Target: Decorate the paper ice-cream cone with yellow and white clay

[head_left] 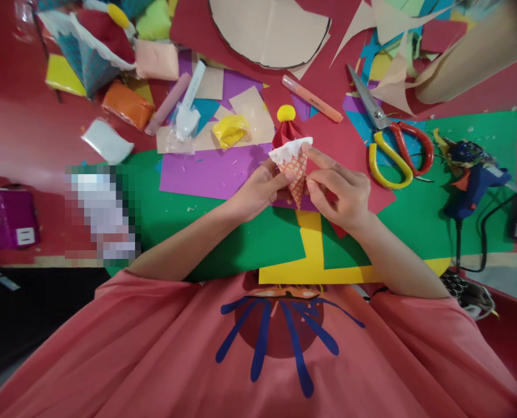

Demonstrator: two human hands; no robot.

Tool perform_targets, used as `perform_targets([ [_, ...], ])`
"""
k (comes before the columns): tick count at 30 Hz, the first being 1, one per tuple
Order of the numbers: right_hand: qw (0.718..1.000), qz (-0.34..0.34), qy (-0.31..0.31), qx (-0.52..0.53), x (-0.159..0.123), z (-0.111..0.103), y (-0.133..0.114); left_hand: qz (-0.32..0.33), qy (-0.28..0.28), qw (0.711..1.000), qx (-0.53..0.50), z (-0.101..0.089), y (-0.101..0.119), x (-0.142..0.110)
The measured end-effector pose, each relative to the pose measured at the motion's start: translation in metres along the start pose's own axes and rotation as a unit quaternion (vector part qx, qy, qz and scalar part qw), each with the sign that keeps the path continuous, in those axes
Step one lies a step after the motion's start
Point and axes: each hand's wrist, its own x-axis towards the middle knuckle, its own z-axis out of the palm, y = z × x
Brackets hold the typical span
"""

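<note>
A small craft ice cream cone (297,174) is in front of me, its point downward. It has an orange lattice pattern, a white scalloped rim (290,150), a folded red top (285,133) and a yellow round piece (286,113) at the tip. My left hand (264,188) grips the cone from the left, thumb across its front. The index finger of my right hand (343,188) touches the right end of the white rim, while its thumb and other fingers curl beside the cone. Whether those curled fingers pinch anything is hidden.
Scissors (380,119) with red and yellow handles and a blue glue gun (473,186) with a cord lie on the right. An orange marker (313,98), a yellow clay packet (231,131) and paper scraps lie ahead. A larger blue cone (86,55) stands at the back left.
</note>
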Motion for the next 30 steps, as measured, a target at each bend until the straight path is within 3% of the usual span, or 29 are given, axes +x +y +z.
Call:
perform_targets([
  [5,0.999,0.004,-0.016,-0.047,-0.0008,-0.0008,0.0006,-0.015,-0.003,1.0,0.02,-0.0026,-0.0011,-0.0003],
  [10,1.0,0.007,-0.014,-0.009,0.0001,-0.0028,-0.0004,-0.017,-0.002,1.0,0.015,-0.0025,-0.0023,0.0002],
  [21,0.999,-0.022,0.008,-0.03,0.0016,-0.0007,-0.0008,-0.013,0.005,1.0,0.015,-0.003,-0.0003,-0.0005],
  [30,0.998,-0.05,0.018,-0.033,0.002,0.0037,-0.003,-0.039,-0.017,0.998,-0.042,-0.0022,0.0052,0.0007],
])
